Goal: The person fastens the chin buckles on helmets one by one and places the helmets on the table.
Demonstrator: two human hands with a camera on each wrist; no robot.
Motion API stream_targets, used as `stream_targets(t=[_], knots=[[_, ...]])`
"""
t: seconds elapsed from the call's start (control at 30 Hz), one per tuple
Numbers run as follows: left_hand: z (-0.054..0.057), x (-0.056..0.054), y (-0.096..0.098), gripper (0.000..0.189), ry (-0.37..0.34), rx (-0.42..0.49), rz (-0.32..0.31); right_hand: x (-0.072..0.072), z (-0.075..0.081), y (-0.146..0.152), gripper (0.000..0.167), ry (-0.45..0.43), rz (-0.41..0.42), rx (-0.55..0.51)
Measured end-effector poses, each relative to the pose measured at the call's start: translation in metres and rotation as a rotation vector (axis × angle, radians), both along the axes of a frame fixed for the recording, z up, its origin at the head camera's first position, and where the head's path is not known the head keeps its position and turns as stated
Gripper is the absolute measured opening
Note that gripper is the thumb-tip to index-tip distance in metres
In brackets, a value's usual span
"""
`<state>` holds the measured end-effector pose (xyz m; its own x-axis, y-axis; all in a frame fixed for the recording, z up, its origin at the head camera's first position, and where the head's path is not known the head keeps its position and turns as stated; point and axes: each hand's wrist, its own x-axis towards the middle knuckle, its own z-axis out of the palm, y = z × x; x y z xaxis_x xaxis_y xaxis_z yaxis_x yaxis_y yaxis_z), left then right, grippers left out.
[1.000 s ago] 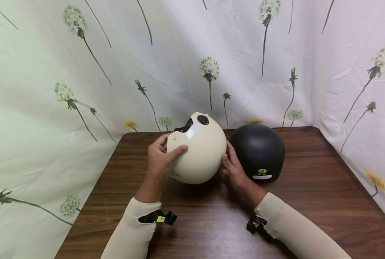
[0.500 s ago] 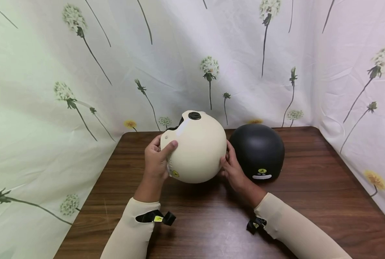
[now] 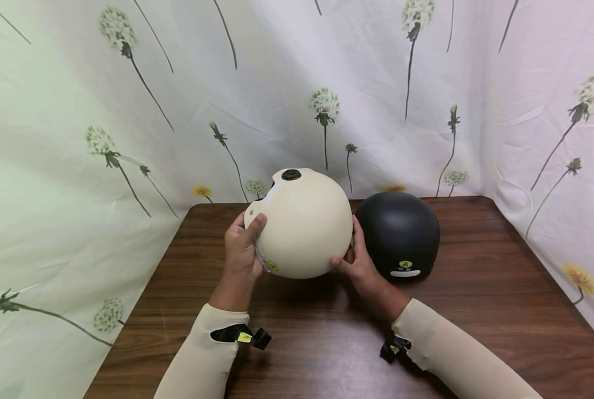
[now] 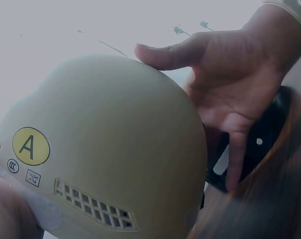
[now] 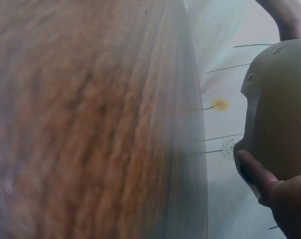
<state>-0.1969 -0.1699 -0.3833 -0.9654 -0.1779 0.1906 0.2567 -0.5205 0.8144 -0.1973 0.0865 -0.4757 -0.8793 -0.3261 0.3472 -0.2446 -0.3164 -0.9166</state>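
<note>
A cream helmet (image 3: 306, 221) with a black round vent on top is held tilted between both hands, over the table with a shadow beneath it. My left hand (image 3: 239, 246) grips the rim on its left side, thumb on the shell and fingers partly hidden behind. My right hand (image 3: 364, 263) holds the right side, thumb in front and fingers bent round the edge. The left wrist view shows a yellow "A" sticker (image 4: 31, 146) and a grid vent (image 4: 95, 206) on the cream helmet. A black helmet (image 3: 399, 235) stands on the table just right of the right hand.
The dark wooden table (image 3: 316, 343) runs back to a white curtain (image 3: 277, 100) printed with dandelions, which also hangs at both sides. Black straps show at both cream sleeves (image 3: 202, 354).
The cream helmet has turned in the hands, its front opening swinging left and out of sight. The left hand has shifted slightly left with it, and the right thumb has moved lower. The black helmet has not moved.
</note>
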Motion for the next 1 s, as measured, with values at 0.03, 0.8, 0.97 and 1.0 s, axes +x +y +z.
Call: stream_targets(t=[0.03,0.8,0.97,1.0], knots=[[0.0,0.0,0.0,0.033,0.002,-0.018,-0.002,0.0,0.0,0.0,0.135,0.001,0.0,-0.003],[0.009,0.009,0.0,0.037,0.523,-0.957,0.396,0.007,0.002,-0.001,0.127,-0.084,0.017,-0.055],[0.013,0.013,0.001,0.034,0.52,-1.025,0.398,0.008,0.006,-0.001,0.131,-0.097,-0.004,-0.053],[0.013,0.013,0.001,0.037,0.515,-1.039,0.399,0.008,0.006,-0.001,0.132,-0.1,-0.011,-0.045]])
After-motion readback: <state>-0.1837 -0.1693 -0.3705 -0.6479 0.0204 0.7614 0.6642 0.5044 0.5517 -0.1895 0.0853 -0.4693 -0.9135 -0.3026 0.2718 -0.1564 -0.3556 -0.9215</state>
